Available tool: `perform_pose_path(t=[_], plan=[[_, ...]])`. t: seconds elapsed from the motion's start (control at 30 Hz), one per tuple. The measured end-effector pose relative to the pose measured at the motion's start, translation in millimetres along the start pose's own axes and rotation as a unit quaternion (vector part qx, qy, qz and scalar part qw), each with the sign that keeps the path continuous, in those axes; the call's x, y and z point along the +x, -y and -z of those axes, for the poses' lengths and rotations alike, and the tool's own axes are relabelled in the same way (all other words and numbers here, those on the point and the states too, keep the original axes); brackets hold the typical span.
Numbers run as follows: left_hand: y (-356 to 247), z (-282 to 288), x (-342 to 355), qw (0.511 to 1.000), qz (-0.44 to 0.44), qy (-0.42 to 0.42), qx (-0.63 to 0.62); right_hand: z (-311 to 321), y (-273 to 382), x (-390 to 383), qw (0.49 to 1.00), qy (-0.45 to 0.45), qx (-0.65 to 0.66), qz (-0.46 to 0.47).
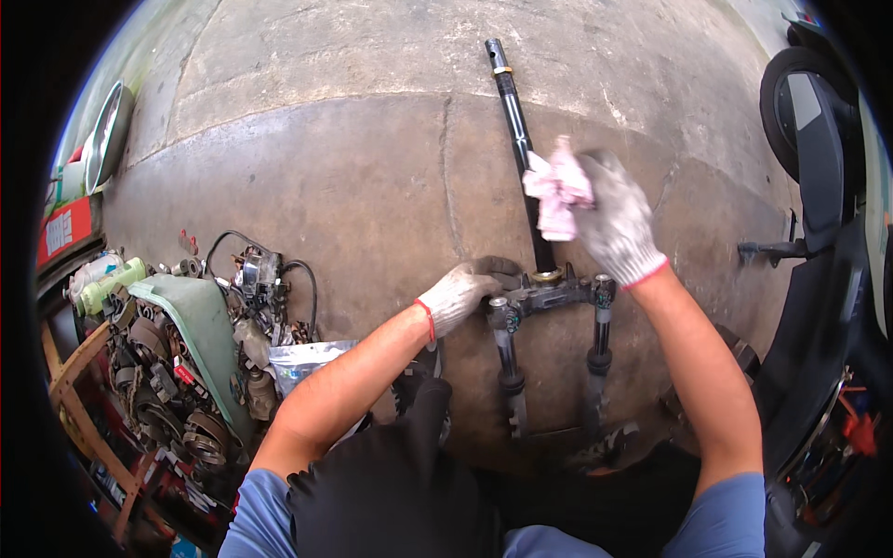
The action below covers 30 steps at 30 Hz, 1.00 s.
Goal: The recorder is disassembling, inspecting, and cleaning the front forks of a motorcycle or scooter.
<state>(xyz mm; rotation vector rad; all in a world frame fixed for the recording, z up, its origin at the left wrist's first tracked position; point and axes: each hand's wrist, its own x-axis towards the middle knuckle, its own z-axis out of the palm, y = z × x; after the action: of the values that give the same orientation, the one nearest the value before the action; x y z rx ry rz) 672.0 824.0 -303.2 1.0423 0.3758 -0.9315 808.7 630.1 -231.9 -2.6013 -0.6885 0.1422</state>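
Observation:
A motorbike front fork with a long black steering tube points away from me, its two legs toward my lap. The tube carries a brass-coloured ring near its far end and another at its base. My left hand, in a white knit glove with dark fingers, is closed at the left end of the fork's clamp; its fingertips are partly hidden. In my right hand, gloved alike and slightly blurred, a crumpled pink rag is gripped beside the middle of the tube.
At left stand a pale green bin with greasy parts around it, a black-cabled mechanical part and a silver plastic bag. A dark scooter borders the right side. Cracked concrete floor stretches ahead.

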Motion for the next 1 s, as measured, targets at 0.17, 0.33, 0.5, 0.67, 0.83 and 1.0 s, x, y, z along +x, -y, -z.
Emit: perform_pose_path(t=[0.17, 0.33, 0.5, 0.67, 0.83, 1.0], plan=[[-10, 4, -4, 0.997, 0.054, -0.050, -0.040, -37, 41, -16, 0.946, 0.250, -0.175, 0.109], [-14, 6, -4, 0.993, 0.041, -0.063, -0.090, -7, 19, -43, 0.942, 0.301, -0.011, 0.147], [-15, 10, -5, 0.994, 0.023, -0.064, -0.086, 7, -36, -35, 0.941, 0.337, -0.031, -0.003], [-17, 13, 10, 0.995, 0.005, -0.096, -0.002, -10, -33, -34, 0.820, 0.349, 0.352, -0.287], [-40, 7, 34, 0.994, -0.037, -0.086, 0.053, -37, -24, -35, 0.877, 0.405, 0.210, -0.153], [-46, 12, 54, 0.998, -0.037, -0.041, 0.003, -15, 28, -59, 0.904, 0.386, -0.106, -0.150]])
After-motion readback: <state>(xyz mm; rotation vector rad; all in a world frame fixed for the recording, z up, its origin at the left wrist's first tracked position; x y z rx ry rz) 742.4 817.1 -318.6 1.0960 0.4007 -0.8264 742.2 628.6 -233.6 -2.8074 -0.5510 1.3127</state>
